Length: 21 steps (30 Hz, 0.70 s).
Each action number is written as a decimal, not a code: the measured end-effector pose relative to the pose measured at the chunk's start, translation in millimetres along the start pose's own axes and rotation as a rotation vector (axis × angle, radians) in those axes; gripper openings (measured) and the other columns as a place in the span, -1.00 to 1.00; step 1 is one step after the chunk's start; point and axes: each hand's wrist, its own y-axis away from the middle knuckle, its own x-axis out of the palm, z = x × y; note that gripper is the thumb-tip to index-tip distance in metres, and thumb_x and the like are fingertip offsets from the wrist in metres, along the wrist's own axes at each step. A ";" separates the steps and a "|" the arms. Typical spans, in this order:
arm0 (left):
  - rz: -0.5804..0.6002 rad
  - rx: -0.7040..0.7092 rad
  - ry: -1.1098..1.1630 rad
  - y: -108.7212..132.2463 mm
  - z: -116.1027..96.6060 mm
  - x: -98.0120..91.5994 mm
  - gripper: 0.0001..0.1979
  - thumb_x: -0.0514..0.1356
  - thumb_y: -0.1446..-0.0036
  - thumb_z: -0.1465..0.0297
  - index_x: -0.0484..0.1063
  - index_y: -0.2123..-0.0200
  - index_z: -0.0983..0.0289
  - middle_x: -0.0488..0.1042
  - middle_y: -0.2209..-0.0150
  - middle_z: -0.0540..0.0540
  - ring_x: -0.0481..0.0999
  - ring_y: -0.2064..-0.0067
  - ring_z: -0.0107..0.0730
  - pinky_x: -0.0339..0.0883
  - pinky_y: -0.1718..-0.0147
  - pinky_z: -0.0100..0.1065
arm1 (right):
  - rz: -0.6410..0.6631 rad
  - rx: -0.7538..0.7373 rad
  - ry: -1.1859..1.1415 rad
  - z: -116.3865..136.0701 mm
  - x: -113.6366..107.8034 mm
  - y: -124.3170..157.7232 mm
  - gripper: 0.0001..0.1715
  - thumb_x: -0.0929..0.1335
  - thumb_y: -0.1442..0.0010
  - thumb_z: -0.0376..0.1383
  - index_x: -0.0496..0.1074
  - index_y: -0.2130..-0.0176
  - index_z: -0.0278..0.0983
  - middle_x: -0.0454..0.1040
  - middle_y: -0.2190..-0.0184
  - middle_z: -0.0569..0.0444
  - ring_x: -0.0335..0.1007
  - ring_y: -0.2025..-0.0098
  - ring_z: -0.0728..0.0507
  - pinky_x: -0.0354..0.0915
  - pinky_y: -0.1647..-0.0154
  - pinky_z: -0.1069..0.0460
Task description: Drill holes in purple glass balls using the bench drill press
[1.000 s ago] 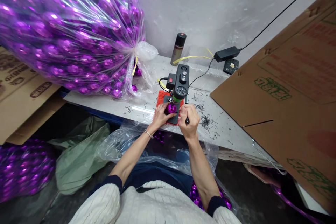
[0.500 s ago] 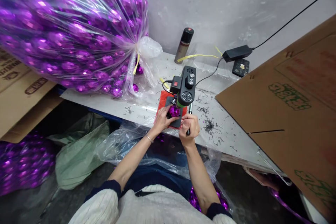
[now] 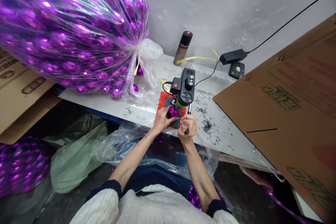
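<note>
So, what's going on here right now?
A person is at a small black machine on a white table. The left grip holds a shiny purple ball beneath the machine's head, while the right grip is closed around its lever. Whether the machine touches the ball is hidden. Red cloth lies under the machine, black scraps to its right, and a tied bag of purple balls to its left.
</note>
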 end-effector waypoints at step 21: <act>-0.007 0.233 -0.322 23.3 5.7 -54.4 -0.39 0.03 -0.32 0.03 0.29 -0.25 0.32 0.38 -0.21 0.35 0.33 -0.24 -0.02 0.18 -0.22 0.00 | 0.092 0.007 0.065 19.9 -17.6 -39.5 -0.74 0.21 -0.27 -0.52 0.26 0.39 -0.23 0.36 0.47 0.09 0.32 0.39 -0.03 0.25 0.35 0.06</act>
